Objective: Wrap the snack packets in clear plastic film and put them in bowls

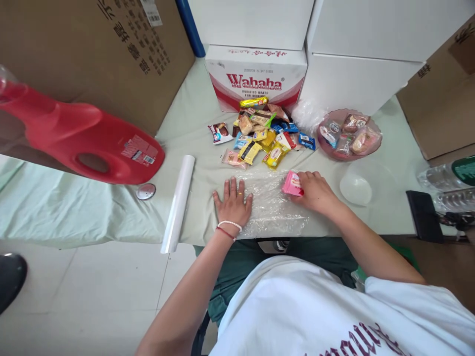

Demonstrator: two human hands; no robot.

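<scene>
My left hand lies flat with spread fingers on the left end of a sheet of clear plastic wrap. At the sheet's right side my right hand grips a pink wrapped snack, which is on or just above the wrap. Beyond both hands is a loose heap of wrapped snacks in yellow, blue, red and brown packets. To the left of my left hand lies a roll of plastic wrap.
A pink glass bowl holds several wrapped snacks at the right, with a clear round container nearer me. A red jug stands left. A Wahaha carton backs the table; a black phone and plastic bottles lie far right.
</scene>
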